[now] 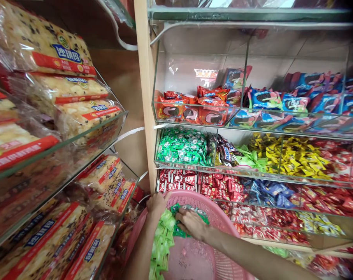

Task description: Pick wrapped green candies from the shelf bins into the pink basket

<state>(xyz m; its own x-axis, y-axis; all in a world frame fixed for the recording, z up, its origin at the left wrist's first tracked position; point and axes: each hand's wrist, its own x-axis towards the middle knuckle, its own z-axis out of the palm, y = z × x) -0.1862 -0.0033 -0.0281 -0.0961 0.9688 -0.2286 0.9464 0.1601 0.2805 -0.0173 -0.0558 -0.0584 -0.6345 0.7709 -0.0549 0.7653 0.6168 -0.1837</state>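
A pink plastic basket (223,217) stands low against the candy shelves. My left hand (157,205) is closed over its far left rim. Inside the basket, my right hand (192,223) has its fingers curled into a heap of dark green wrapped candies (180,232); the fingertips are partly hidden among them. Light green wrapped packets (161,243) lie along the basket's left side, beside my left forearm. The basket's pink bottom (190,256) shows bare toward me.
Glass shelves at left hold packaged sachima cakes (62,54). Ahead, glass-fronted bins hold green candies (182,147), yellow candies (293,155), red packets (220,186) and blue cookie packs (299,101). A wooden post (144,77) parts the two shelf units.
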